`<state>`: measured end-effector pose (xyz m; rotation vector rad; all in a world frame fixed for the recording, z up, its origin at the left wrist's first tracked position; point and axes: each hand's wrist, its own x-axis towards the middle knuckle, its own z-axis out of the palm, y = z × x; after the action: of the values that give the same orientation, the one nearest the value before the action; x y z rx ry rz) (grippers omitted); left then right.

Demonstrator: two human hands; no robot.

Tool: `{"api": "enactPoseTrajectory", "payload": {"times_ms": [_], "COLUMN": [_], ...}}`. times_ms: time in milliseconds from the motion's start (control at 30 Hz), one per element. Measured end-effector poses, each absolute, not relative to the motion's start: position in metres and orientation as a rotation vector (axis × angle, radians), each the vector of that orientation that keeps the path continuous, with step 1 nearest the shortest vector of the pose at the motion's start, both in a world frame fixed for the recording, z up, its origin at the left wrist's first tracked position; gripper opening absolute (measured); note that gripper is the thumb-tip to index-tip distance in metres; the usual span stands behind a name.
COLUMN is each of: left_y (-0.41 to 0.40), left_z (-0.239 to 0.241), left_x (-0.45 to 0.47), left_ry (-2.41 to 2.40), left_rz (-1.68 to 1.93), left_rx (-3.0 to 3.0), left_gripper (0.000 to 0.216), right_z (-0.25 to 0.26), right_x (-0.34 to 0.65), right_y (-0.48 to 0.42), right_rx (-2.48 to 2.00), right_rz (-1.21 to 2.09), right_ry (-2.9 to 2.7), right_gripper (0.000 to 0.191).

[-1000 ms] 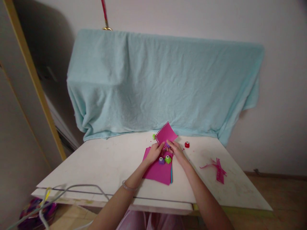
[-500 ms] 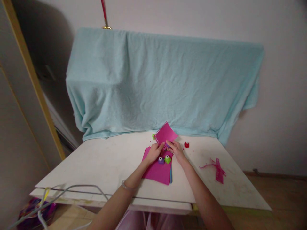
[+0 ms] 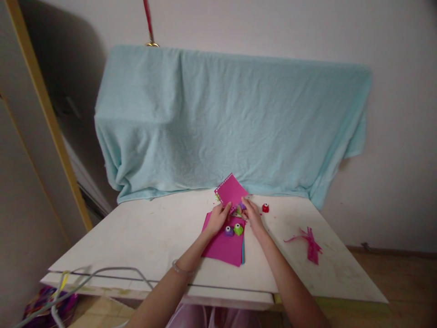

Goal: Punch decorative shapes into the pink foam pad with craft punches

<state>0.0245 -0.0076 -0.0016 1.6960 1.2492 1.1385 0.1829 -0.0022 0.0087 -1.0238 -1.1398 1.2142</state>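
Observation:
My left hand (image 3: 217, 217) pinches the lower edge of a pink paper square (image 3: 231, 191) with a punched border, tilted up off the table. My right hand (image 3: 250, 213) is closed on a small purple punch (image 3: 242, 206) at the paper's lower right edge. Below the hands lies a stack of pink sheets (image 3: 223, 246) with a blue edge showing. On the stack sit a purple punch (image 3: 228, 231) and a green punch (image 3: 238, 229).
A red punch (image 3: 265, 208) stands to the right of my hands. Pink paper scraps (image 3: 310, 243) lie further right. A light blue cloth (image 3: 225, 123) drapes over something behind the white table (image 3: 143, 232). A grey cable (image 3: 99, 275) hangs at the table's front left.
The pink square has shifted slightly left and turned a little between my hands. The right hand has moved up along its lower edge with the purple punch.

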Motion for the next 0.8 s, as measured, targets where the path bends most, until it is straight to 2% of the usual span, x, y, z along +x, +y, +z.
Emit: {"api": "enactPoseTrajectory", "payload": {"times_ms": [300,567,800], "left_y": [-0.007,0.0,0.006], "left_z": [-0.004,-0.01,-0.017], "left_x": [0.024,0.02,0.019], "left_ry": [1.274,1.233,1.167], "left_rz": [1.199,1.273,1.311], "left_rx": [1.618,1.511,1.412], "left_gripper": [0.055,0.057,0.056], "right_z": [0.002,0.002,0.003], "right_x": [0.196,0.199,0.202], "right_y": [0.009,0.01,0.009], "right_rx": [-0.954,-0.771,-0.678], "right_rz": [1.383,1.713,1.798], "right_ry": [-0.953,-0.681,-0.677], "right_gripper": [0.068,0.058,0.059]}}
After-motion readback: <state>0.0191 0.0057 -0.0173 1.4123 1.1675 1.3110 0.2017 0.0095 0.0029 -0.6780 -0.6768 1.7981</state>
